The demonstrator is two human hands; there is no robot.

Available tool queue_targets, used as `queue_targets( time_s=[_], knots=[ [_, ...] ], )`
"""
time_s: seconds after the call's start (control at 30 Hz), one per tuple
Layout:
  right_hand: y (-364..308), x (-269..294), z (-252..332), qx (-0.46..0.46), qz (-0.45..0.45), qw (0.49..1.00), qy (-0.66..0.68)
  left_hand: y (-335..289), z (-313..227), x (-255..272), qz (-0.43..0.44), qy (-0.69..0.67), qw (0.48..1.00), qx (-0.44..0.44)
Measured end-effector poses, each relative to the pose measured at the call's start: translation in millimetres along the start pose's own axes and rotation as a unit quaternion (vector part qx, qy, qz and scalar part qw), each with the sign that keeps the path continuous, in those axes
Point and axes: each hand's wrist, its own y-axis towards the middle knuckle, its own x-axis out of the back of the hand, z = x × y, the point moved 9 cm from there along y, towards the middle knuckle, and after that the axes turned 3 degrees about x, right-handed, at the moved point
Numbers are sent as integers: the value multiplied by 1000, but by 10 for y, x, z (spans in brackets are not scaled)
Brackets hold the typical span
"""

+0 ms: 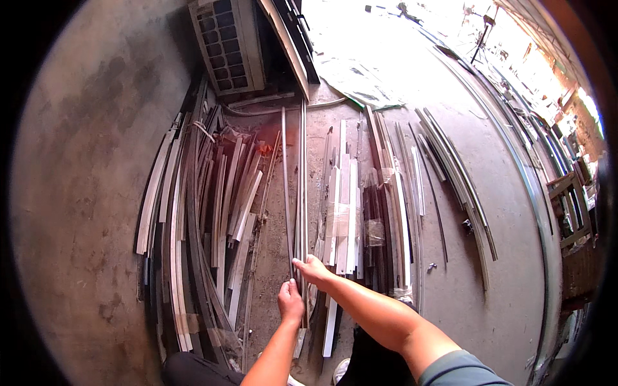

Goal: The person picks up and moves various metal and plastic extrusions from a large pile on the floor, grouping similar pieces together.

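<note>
My left hand is closed, thumb upward, around the near end of a thin grey metal strip that runs away from me. Just beyond it and a little to the right, my right hand is closed on a bundle of long, narrow metal profiles. These reach far ahead, lying almost parallel to the thin strip with a narrow gap between them. The fingers of both hands are partly hidden from above.
Loose metal profiles lie in a pile on the left. To the right are taped bundles of white profiles and several long bars on the concrete floor. A panelled frame leans at the back; a plastic sheet lies beyond.
</note>
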Motion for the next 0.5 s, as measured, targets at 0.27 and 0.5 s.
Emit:
queue_targets(
  time_s=[0.27, 0.5],
  knots=[
    [85, 373, -63, -42, -90, 988, 118, 74, 315, 575, -34, 217, 976, 1],
    [-79, 276, 252, -42, -78, 974, 208, -413, 865, 451, 2, 263, 965, 15]
  ],
)
